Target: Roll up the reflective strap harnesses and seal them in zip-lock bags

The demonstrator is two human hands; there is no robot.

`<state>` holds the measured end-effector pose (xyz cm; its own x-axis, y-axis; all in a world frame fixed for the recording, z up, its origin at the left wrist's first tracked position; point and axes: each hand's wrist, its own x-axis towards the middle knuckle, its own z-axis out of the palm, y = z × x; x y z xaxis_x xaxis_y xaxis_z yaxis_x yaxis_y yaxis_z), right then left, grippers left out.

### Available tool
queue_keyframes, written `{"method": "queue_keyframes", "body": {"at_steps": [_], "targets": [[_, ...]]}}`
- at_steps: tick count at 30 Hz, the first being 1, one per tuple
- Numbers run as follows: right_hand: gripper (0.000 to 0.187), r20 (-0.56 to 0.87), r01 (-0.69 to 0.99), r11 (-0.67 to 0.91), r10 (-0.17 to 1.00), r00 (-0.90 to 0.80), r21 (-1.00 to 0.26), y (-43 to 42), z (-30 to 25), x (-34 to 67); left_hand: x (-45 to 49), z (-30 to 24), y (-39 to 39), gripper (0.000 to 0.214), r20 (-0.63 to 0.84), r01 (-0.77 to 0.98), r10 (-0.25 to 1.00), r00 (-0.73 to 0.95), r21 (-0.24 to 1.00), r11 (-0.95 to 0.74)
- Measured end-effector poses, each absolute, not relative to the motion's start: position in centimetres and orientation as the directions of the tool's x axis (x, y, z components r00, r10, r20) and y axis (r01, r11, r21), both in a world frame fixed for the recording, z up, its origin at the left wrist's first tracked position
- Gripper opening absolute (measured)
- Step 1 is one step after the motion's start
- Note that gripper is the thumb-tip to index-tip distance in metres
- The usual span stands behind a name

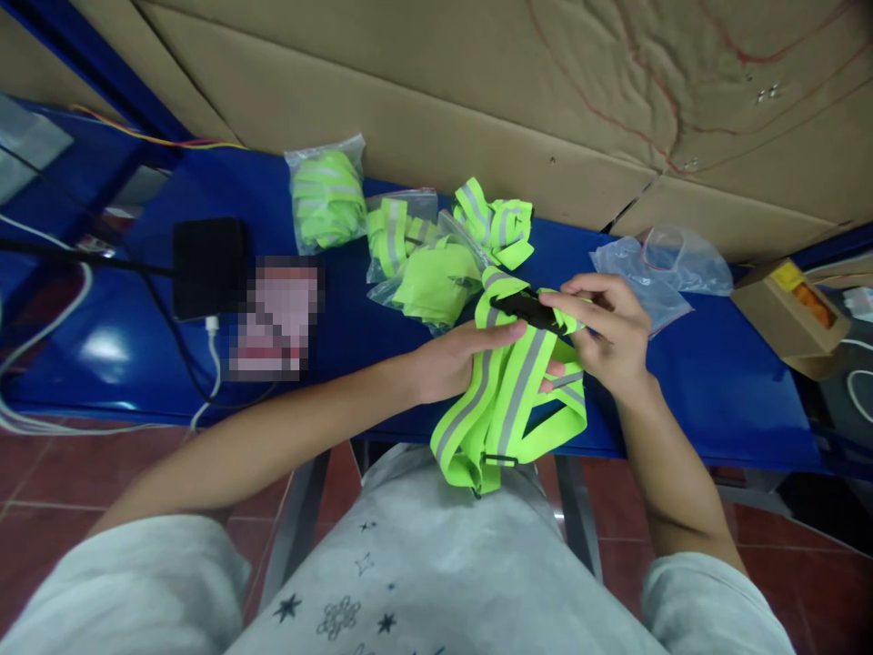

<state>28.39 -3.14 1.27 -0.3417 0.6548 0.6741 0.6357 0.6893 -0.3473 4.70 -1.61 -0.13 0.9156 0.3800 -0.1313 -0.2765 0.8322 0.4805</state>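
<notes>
A neon-yellow reflective strap point(524, 387) with a grey stripe hangs in loops over the table's front edge. My left hand point(470, 357) is closed on it from the left, thumb on top near the black buckle point(528, 311) and some fingertips showing beyond the strap. My right hand point(610, 332) pinches a short piece of the same strap at the buckle's right end. A black slide adjuster point(501, 460) sits low on the hanging loop. Whether the buckle is clipped together, I cannot tell.
Behind my hands lie bagged yellow straps point(327, 200) and a loose strap bundle point(501, 223) on the blue table point(716, 382). Clear plastic bags point(645, 268) and a cardboard box point(791, 314) are at right. A black box point(208, 268) with cables stands left.
</notes>
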Motion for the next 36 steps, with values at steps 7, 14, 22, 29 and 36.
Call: {"method": "queue_keyframes", "body": {"at_steps": [7,14,22,29,36], "targets": [[0.054,0.562,0.662,0.667,0.710,-0.425,-0.341,-3.4,0.9,28.5,4.6,-0.5,-0.7,0.064,-0.198,-0.275,0.436,0.878,0.537,0.797],[0.064,0.400,0.432,0.574,0.809,-0.431,-0.696,-3.3,2.9,28.9,4.5,-0.5,-0.6,0.059,-0.231,-0.278,0.496,0.837,0.601,0.750],[0.034,0.110,0.337,0.197,0.959,-0.261,-0.921,-3.7,1.1,27.0,4.7,-0.7,-1.1,0.054,-0.263,-0.293,0.624,0.736,0.707,0.644],[0.029,0.502,0.541,0.502,0.850,-0.162,-0.675,-4.5,1.2,26.0,4.9,-1.3,-0.7,0.045,-0.137,-0.322,0.513,0.847,0.636,0.702],[0.035,0.579,0.592,0.520,0.808,-0.107,-0.616,-5.0,0.9,26.5,4.6,-1.3,-1.4,0.038,-0.124,-0.188,0.338,0.933,0.635,0.749]]}}
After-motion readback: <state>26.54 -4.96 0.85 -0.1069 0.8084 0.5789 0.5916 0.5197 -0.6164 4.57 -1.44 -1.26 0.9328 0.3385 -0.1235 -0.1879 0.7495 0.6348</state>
